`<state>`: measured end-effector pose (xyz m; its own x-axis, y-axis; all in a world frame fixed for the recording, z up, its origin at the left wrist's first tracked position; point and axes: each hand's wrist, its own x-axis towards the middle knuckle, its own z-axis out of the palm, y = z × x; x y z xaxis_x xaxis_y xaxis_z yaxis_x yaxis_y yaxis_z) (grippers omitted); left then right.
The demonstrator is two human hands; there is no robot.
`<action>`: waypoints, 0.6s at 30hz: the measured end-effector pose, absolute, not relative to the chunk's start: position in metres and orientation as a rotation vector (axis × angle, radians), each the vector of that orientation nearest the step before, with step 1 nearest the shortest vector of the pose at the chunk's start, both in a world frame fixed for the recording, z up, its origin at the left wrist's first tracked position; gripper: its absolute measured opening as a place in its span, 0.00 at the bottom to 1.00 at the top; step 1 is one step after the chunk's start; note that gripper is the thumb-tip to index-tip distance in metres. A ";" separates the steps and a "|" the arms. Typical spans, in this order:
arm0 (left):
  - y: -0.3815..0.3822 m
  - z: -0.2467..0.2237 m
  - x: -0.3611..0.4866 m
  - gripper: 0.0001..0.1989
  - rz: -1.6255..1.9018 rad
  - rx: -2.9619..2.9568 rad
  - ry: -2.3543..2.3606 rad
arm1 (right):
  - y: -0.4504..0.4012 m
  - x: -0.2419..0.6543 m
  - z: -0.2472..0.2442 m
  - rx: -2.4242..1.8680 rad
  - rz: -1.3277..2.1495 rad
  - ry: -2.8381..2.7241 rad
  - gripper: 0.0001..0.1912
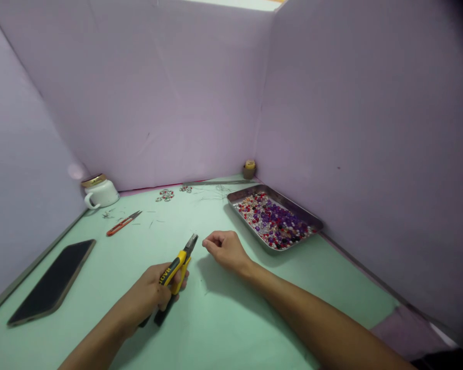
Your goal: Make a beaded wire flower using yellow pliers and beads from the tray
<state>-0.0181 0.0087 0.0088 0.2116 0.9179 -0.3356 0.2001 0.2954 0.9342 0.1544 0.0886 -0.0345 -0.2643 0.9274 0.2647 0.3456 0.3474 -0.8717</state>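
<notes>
My left hand (154, 288) is wrapped round the handles of a pair of yellow and black pliers (179, 262). Their metal jaws point up and away, over the green table. A tiny pale thing shows at the jaw tips, too small to name. Close to the right of the jaws is my right hand (227, 249), its thumb and forefinger pinched together. Whatever lies in that pinch, if anything, is too small to make out. Beyond my right hand stands a metal tray (254, 235) holding many red, purple, white and black beads (280, 218).
Orange thread snips (123, 223) and a dark phone (54, 280) lie at the left. A white mug (103, 194) stands in the back left corner. Beaded pieces (165, 195) and thin wires (216, 191) lie at the back, near a small pot (249, 171). Purple walls enclose three sides.
</notes>
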 end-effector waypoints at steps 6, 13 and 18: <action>0.007 0.009 -0.014 0.11 0.662 1.210 1.338 | 0.087 0.154 -0.033 -1.114 0.948 -1.767 0.10; 0.010 0.008 -0.016 0.09 0.709 1.274 1.452 | 0.091 0.154 -0.032 -1.146 1.186 -1.664 0.14; 0.013 0.010 -0.020 0.09 0.762 1.226 1.462 | 0.091 0.155 -0.027 -1.210 1.341 -1.667 0.11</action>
<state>-0.0200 0.0134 0.0099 0.0564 0.9505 -0.3055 0.2939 0.2766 0.9149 0.1550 0.0909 -0.0270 -0.3450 0.9374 -0.0487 0.2478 0.0409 -0.9679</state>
